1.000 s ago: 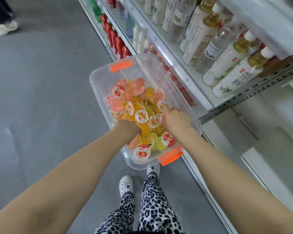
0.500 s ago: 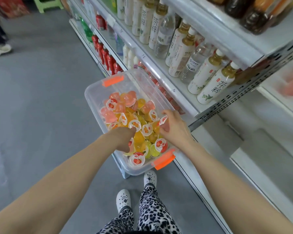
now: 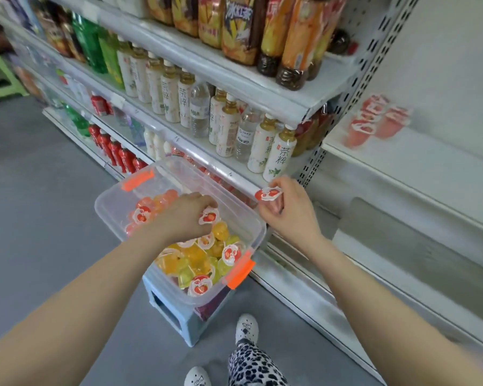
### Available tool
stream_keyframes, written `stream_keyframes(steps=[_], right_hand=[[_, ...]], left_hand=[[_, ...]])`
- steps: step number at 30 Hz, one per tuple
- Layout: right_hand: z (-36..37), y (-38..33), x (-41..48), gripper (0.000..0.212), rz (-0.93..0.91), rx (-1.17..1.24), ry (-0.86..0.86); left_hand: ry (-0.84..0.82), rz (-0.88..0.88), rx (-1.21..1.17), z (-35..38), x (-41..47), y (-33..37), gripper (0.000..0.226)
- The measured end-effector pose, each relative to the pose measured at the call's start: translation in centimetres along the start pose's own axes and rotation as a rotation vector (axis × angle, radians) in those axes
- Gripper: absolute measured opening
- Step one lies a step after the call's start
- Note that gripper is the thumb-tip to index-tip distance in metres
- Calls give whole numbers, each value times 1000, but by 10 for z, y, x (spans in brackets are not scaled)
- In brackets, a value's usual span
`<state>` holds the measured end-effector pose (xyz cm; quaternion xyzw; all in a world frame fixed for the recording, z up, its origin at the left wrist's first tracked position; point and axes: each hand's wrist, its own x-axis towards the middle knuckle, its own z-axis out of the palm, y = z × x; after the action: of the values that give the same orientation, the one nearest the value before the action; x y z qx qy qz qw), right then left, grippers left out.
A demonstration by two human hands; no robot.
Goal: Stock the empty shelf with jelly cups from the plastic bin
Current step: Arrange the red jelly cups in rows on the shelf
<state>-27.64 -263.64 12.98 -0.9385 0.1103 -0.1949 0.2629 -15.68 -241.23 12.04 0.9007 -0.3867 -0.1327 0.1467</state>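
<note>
A clear plastic bin (image 3: 110, 207) with orange latches holds many jelly cups (image 3: 195, 260) in orange, yellow, green and pink. My left hand (image 3: 184, 215) is over the bin, closed on a red-lidded jelly cup (image 3: 208, 217). My right hand (image 3: 287, 210) is lifted just right of the bin's rim, gripping another red-lidded jelly cup (image 3: 269, 195). On the white shelf (image 3: 418, 162) at the right stand three blurred pink jelly cups (image 3: 374, 121).
The bin rests on a light blue stool (image 3: 176, 316). Shelves of drink bottles (image 3: 223, 126) fill the unit behind the bin. A perforated upright (image 3: 346, 107) separates that unit from the white shelf. Grey floor lies to the left. My shoes and patterned trousers are below.
My right hand has risen out of the bin with a cup, moving right toward the shelf. My left hand has closed on a cup. The view has tilted up and right.
</note>
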Motion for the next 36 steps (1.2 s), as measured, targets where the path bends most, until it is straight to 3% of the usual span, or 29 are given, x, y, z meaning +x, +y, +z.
stream_keyframes(steps=[8,11,19,28,36], right_hand=[[-120,28,6,29,132,-51,305],[-160,50,14,25,222,-59,344],[-222,123,58,31,415,-110,247],[-210,167,112,28,362,-180,38],[-202,193,120,41,229,-193,95]], left_hand=[[113,269,-18,-45,53,102,51],[129,354,-9,-54,71,137,49],[162,419,1,-59,124,208,51],[198,342,14,-56,164,245,47],[278,361,51,-56,179,262,47]])
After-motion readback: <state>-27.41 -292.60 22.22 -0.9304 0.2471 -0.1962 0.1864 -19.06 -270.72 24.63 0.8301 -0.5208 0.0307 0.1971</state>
